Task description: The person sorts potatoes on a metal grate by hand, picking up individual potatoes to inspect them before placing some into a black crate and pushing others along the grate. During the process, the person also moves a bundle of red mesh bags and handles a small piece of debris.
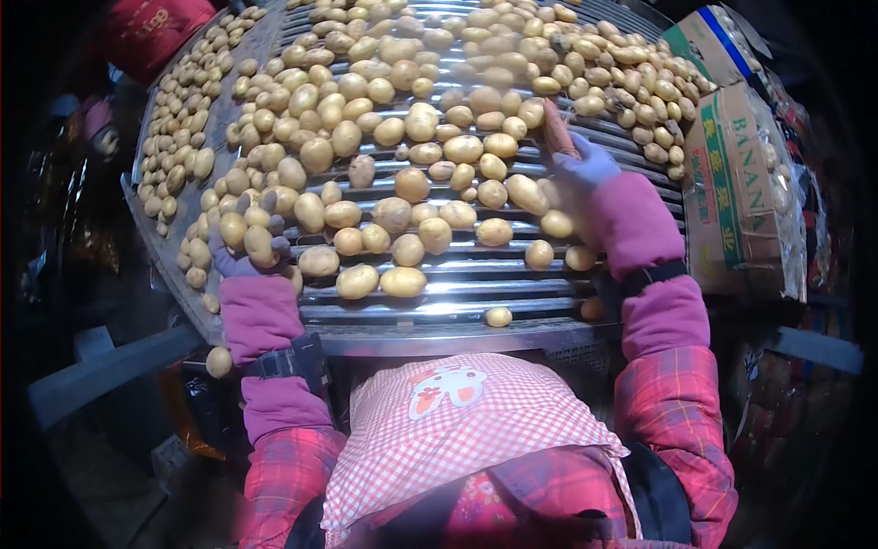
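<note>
Loose potatoes [391, 213] of mixed sizes lie across a slatted metal sorting surface [448, 306]. My left hand [236, 260], in a lavender glove, is at the left side of the slats, cupped around a few potatoes [260, 243] that cover most of its fingers. At the right, my right hand [590, 165], also gloved in lavender, has its fingers closed at the near end of a long, tapered reddish-brown piece [557, 130]. That piece points away from me among the potatoes, and its kind is unclear. Part of the right hand is blurred.
Smaller potatoes [178, 119] fill a side channel at the left. Cardboard boxes [732, 192], one printed BANANA, stand along the right edge. A metal front rail [439, 342] runs before my checked apron [476, 403]. A red bag [151, 37] is at the far left.
</note>
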{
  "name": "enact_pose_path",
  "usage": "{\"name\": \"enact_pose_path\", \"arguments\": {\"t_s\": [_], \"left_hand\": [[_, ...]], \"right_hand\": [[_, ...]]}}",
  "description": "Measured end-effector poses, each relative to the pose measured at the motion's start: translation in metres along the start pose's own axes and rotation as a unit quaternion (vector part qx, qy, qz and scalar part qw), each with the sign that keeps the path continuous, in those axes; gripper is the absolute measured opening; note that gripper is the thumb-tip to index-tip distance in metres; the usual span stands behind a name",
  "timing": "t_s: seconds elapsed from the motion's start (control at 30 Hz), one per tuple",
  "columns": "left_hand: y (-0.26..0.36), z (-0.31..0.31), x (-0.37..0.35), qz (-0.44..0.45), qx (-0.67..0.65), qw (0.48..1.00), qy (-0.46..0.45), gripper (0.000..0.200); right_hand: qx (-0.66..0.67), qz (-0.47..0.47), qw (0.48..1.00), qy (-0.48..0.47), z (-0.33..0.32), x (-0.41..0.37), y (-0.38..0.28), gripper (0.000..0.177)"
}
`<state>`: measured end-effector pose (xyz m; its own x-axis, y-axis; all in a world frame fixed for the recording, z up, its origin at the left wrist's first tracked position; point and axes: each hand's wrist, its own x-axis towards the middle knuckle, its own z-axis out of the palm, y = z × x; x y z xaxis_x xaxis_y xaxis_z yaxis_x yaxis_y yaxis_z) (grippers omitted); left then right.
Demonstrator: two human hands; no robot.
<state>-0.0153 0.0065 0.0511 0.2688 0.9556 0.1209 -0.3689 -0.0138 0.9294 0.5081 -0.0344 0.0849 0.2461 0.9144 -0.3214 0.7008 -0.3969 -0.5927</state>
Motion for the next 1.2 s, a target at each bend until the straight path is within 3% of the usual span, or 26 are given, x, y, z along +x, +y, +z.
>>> {"name": "enact_pose_path", "arguments": {"t_s": [0.03,0.07,0.1,0.13,0.17,0.2,0.23,0.27,0.3,0.37,0.4,0.47,0.53,0.57,0.7,0.77,0.8,0.83,0.87,0.9,0.93,0.97,1.03,1.07,1.13,1.2], "left_hand": [[0.004,-0.004,0.002,0.038,0.02,0.993,-0.108,0.048],[-0.007,-0.014,0.002,0.038,0.02,0.994,-0.102,0.048],[-0.027,-0.028,-0.003,-0.019,-0.284,0.958,0.037,0.05],[-0.038,-0.04,-0.007,-0.067,-0.555,0.811,0.173,0.053],[0.001,0.011,0.003,-0.073,-0.383,0.92,-0.049,0.052],[0.005,0.015,0.004,-0.098,-0.298,0.946,0.081,0.052],[0.006,0.017,0.004,-0.122,-0.208,0.948,0.206,0.052],[0.002,0.027,0.001,-0.07,-0.084,0.97,0.216,0.056],[-0.003,0.03,0.001,-0.069,-0.085,0.97,0.219,0.056],[-0.01,0.032,0.002,0.01,0.179,0.959,0.218,0.058],[-0.008,0.027,0.003,0.01,0.181,0.959,0.216,0.058],[-0.001,0.017,0.009,-0.096,-0.097,0.971,0.197,0.058],[0.011,0.026,0.011,-0.119,-0.162,0.955,0.216,0.058],[0.015,0.029,0.012,-0.143,-0.225,0.935,0.236,0.057],[0.009,0.031,0.011,-0.111,-0.169,0.944,0.259,0.058],[0.009,0.031,0.009,-0.147,-0.23,0.934,0.23,0.056],[-0.006,0.037,0.005,-0.042,-0.025,0.968,0.246,0.055],[-0.013,0.04,0.003,0.064,0.182,0.949,0.248,0.055],[-0.012,0.033,0.003,0.065,0.182,0.949,0.247,0.055],[-0.006,0.025,0.005,-0.007,0.052,0.968,0.244,0.054],[-0.003,0.021,0.007,-0.078,-0.081,0.965,0.235,0.054],[-0.002,0.019,0.008,-0.075,-0.082,0.966,0.235,0.054],[0.015,0.026,0.009,-0.151,-0.252,0.931,0.217,0.055],[0.013,0.031,0.008,-0.15,-0.252,0.931,0.217,0.055],[0.006,0.043,0.007,-0.052,-0.07,0.955,0.282,0.055],[0.011,0.042,0.008,-0.078,-0.08,0.954,0.28,0.055]], "right_hand": [[0.034,0.001,0.999,0.024,-0.002,0.001,0.017,0.066],[0.067,0.002,0.997,0.048,-0.009,-0.003,0.035,0.065],[0.038,0.011,0.99,0.135,-0.021,-0.012,0.054,0.063],[0.014,0.077,0.981,0.18,-0.036,-0.046,0.031,0.061],[-0.071,0.058,0.974,0.207,-0.053,-0.037,0.12,0.058],[-0.135,0.11,0.968,0.178,-0.067,-0.07,0.116,0.061],[-0.222,0.201,0.946,0.126,-0.074,-0.08,0.162,0.063],[-0.253,0.218,0.933,0.133,-0.056,-0.101,0.172,0.062],[-0.285,0.235,0.918,0.142,-0.044,-0.114,0.171,0.062],[-0.232,0.224,0.935,0.15,-0.022,-0.11,0.143,0.059],[-0.173,0.215,0.947,0.161,-0.006,-0.108,0.123,0.057],[-0.092,0.183,0.968,0.142,0.02,-0.104,0.071,0.049],[0.012,0.087,0.989,0.118,0.043,-0.1,0.041,0.041],[0.04,0.1,0.99,0.096,0.055,-0.094,0.031,0.041],[0.053,0.108,0.98,0.161,0.088,-0.076,0.007,0.044],[0.128,0.081,0.977,0.15,0.1,-0.076,0.0,0.045],[0.08,0.088,0.983,0.138,0.101,-0.077,-0.016,0.047],[0.032,0.095,0.987,0.127,0.102,-0.079,-0.031,0.048],[0.043,0.062,0.991,0.107,0.104,-0.081,-0.044,0.052],[0.039,0.024,0.994,0.101,0.108,-0.082,-0.049,0.053],[0.024,0.035,0.995,0.085,0.109,-0.08,-0.053,0.054],[0.008,0.044,0.997,0.069,0.11,-0.078,-0.057,0.055],[0.016,0.055,0.997,0.057,0.109,-0.078,-0.066,0.056],[0.026,0.068,0.996,0.045,0.108,-0.079,-0.07,0.057],[0.026,0.077,0.996,0.041,0.104,-0.08,-0.077,0.058],[0.026,0.086,0.995,0.038,0.102,-0.082,-0.077,0.058]]}}
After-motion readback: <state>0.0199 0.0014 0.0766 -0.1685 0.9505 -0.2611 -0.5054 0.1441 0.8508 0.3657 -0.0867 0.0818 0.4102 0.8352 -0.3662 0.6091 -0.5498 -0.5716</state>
